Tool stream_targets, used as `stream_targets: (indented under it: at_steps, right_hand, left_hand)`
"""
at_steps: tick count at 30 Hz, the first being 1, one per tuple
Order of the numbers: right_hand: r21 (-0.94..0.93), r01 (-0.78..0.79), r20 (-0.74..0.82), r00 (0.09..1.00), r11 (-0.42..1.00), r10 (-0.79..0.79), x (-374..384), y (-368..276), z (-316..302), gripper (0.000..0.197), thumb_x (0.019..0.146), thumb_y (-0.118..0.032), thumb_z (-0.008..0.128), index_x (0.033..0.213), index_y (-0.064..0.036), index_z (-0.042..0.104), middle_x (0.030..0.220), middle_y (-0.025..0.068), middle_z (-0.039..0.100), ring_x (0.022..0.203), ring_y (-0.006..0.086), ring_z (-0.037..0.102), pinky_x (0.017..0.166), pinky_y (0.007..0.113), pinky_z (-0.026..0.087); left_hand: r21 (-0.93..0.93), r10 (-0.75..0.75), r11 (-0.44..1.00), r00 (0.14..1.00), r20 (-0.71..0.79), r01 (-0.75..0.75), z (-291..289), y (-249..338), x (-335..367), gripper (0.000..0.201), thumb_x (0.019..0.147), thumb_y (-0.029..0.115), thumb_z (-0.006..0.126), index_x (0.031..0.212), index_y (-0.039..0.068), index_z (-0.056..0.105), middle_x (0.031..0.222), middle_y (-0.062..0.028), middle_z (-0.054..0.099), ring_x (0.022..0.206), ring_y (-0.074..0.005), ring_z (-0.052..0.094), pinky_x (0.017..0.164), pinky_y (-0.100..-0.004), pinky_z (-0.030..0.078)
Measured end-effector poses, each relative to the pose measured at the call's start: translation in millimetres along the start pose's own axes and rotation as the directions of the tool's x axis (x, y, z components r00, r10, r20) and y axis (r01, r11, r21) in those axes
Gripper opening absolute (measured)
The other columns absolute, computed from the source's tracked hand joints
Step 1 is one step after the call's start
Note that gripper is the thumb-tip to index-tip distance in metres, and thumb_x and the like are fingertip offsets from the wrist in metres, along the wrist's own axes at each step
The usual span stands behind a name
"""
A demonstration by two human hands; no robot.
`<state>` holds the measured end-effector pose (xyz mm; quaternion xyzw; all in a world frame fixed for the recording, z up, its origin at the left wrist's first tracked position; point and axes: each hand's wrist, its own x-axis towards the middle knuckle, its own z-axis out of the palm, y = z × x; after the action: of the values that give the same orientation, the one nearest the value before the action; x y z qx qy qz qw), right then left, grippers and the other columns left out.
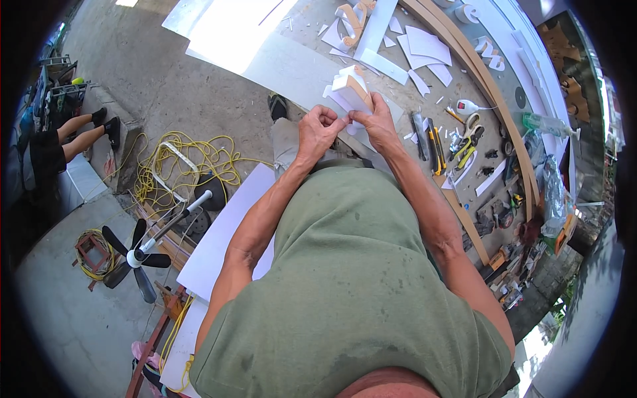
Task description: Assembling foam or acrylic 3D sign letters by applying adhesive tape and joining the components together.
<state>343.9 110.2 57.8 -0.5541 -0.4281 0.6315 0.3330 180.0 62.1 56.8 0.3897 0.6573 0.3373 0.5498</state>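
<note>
Two bare hands meet in the head view over the near edge of the bench, at a white block-like piece with a tan side. The right hand has its fingers closed on the lower right of this piece, thumb toward the left hand. The left hand is curled at the piece's lower left, thumb and forefinger drawn together; whether anything sits between them, I cannot tell.

Beyond the piece lie a curved tan-and-white cutout and several white sheet offcuts. Right of the right hand rest a yellow-and-black utility knife, scissors and yellow-handled pliers, with a small white corded device just above them. A clear plastic bottle lies at the far right.

On the left, tangled yellow cable lies on the floor near a fan with dark blades. Farther left, another person's legs show below dark shorts.
</note>
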Motion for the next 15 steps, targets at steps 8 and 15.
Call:
stream_targets:
  at_steps: [8, 15]
  right_hand:
    - [0.007, 0.125, 0.045, 0.991, 0.992, -0.125, -24, -38, 0, 0.042, 0.081, -0.002, 0.067, 0.120, 0.0024, 0.051, 0.105, 0.0135, 0.064, 0.085, 0.0190, 0.066, 0.071, 0.032, 0.055]
    - [-0.284, 0.160, 0.025, 0.987, 0.945, -0.160, -36, -58, 3, 0.037, 0.090, -0.009, 0.062, 0.123, 0.0003, 0.049, 0.104, 0.0186, 0.065, 0.086, 0.0222, 0.069, 0.072, 0.036, 0.056]
  left_hand:
    - [-0.852, 0.156, 0.523, 0.977, 0.144, 0.042, -15, 45, -10, 0.075, 0.086, 0.006, 0.070, 0.147, -0.004, 0.028, 0.132, -0.0251, 0.050, 0.120, -0.0318, 0.056, 0.097, -0.0465, 0.054]
    - [-0.740, 0.299, 0.663, 0.947, 0.120, -0.115, -10, 49, -13, 0.077, 0.083, -0.008, 0.068, 0.149, -0.001, 0.029, 0.135, -0.0241, 0.049, 0.122, -0.0322, 0.055, 0.099, -0.0465, 0.052]
